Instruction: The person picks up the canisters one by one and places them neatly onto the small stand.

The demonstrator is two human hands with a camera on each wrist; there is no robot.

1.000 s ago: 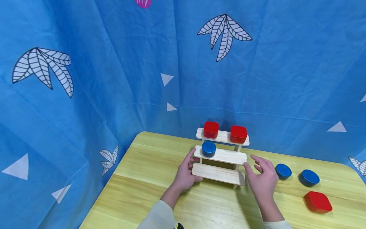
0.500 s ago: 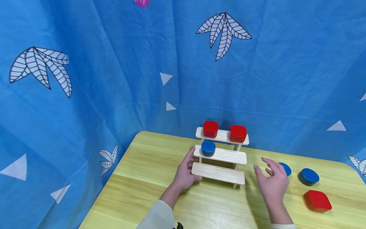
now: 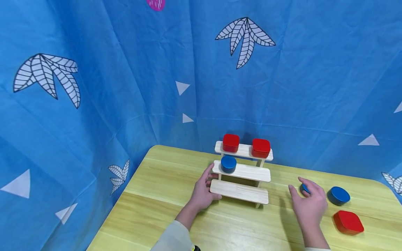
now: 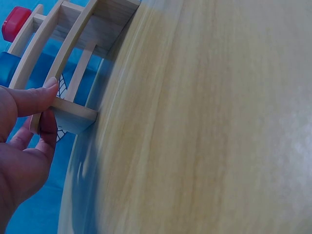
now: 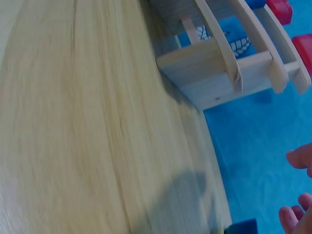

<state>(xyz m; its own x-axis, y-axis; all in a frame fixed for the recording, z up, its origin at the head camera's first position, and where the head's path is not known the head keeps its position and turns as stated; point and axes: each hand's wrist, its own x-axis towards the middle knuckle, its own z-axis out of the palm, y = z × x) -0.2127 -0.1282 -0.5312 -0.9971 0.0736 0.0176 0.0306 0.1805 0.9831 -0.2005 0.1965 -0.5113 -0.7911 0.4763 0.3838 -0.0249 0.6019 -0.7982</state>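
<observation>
A three-tiered wooden display stand stands on the table. My left hand grips the left end of its lowest board; in the left wrist view the thumb lies on top of the board and fingers are underneath. Two red square boxes sit on the top tier, and a blue round box is at the left of the middle tier. My right hand, fingers loosely bent and holding nothing, is right of the stand. It partly covers another blue round box.
Farther right on the wooden table are a second loose blue round box and a red square box. A blue patterned cloth hangs behind the table and along its left side.
My right hand has moved away from the stand's right end, rightward to the nearer loose blue round box. My left hand keeps its grip on the stand, which stays in place.
</observation>
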